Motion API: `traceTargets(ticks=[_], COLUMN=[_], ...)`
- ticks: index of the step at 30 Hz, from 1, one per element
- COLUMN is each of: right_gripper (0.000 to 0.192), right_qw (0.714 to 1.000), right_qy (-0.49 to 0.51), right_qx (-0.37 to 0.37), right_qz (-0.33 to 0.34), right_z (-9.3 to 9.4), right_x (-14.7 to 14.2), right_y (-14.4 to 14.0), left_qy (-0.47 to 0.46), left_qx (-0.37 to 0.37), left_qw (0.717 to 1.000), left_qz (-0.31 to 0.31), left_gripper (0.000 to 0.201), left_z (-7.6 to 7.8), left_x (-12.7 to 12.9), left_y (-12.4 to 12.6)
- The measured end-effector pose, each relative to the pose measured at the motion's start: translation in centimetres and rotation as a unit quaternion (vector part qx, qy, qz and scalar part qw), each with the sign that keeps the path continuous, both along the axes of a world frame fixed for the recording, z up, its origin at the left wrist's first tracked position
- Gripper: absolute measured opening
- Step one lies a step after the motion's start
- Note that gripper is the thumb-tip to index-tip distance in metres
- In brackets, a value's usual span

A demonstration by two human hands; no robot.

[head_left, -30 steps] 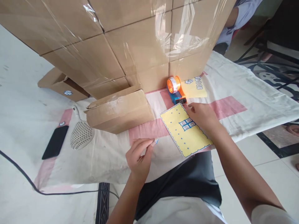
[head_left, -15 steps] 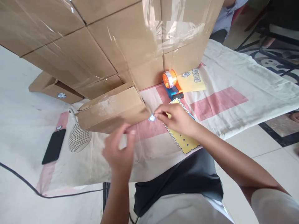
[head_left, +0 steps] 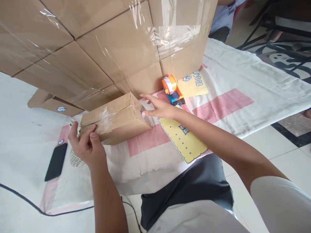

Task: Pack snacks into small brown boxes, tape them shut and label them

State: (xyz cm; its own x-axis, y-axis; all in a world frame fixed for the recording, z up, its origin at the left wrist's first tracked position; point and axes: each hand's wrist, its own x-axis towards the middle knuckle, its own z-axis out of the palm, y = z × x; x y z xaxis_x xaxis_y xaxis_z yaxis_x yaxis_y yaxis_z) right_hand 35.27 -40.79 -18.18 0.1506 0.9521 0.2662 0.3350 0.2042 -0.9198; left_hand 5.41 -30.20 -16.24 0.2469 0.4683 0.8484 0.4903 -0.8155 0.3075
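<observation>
A taped cardboard box [head_left: 119, 124] lies lengthwise on the cloth. My left hand [head_left: 87, 145] is at its left end, fingers bent and gripping that end; the contact is partly hidden. At the opposite end, my right hand [head_left: 157, 106] has its fingers spread, and its thumb touches a small blue-and-white sticker [head_left: 143, 114] on the end face. Below my right forearm is a yellow sticker sheet [head_left: 181, 139], partly covered by the arm. An orange-and-blue tape dispenser [head_left: 171, 87] with a tape roll stands just beyond my right hand.
Tall stacked cardboard boxes [head_left: 126, 48], wrapped in clear tape, rise behind. A smaller box [head_left: 54, 103] with a sticker, a black phone [head_left: 55, 161] and a perforated white object [head_left: 75, 159] are at left. Another yellow sheet [head_left: 194, 89] lies at right. A person [head_left: 222, 21] is at upper right.
My right hand has carried the small sticker to the box's right end and its fingers have spread. My left hand has moved left onto the box's other end. The view has shifted slightly.
</observation>
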Motion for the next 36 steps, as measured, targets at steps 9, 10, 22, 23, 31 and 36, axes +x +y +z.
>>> traceTargets(ticks=[9,10,22,23,31,36], right_gripper=[0.089,0.097,0.140,0.145,0.138,0.135], right_qw=[0.987,0.989,0.993,0.993,0.994,0.992], right_qy=[-0.031,-0.066,-0.108,-0.113,-0.098,-0.113], right_qx=[0.038,0.032,0.034,0.032,0.013,0.033], right_qz=[0.152,0.129,0.040,0.031,-0.041,-0.038], right_z=[0.9,1.0,1.6,1.7,1.4,1.5], right_x=[-2.3,-2.7,-6.2,-6.8,-8.7,-7.5], right_y=[-1.8,-2.0,-6.0,-6.3,-4.9,-4.6], left_qy=[-0.023,-0.025,-0.040,-0.040,-0.071,0.245], left_qx=[0.051,0.053,0.028,0.028,0.087,0.053], left_qw=[0.998,0.997,0.999,0.999,0.992,0.928], left_qz=[-0.038,-0.040,0.011,0.013,0.050,-0.276], left_gripper=[0.065,0.065,0.072,0.072,0.043,0.038], left_z=[-2.3,-2.4,-1.8,-1.7,-1.9,-3.6], left_x=[-1.5,-1.4,-0.6,-0.5,0.8,3.0], left_y=[4.1,4.1,2.1,2.1,-3.9,-14.6])
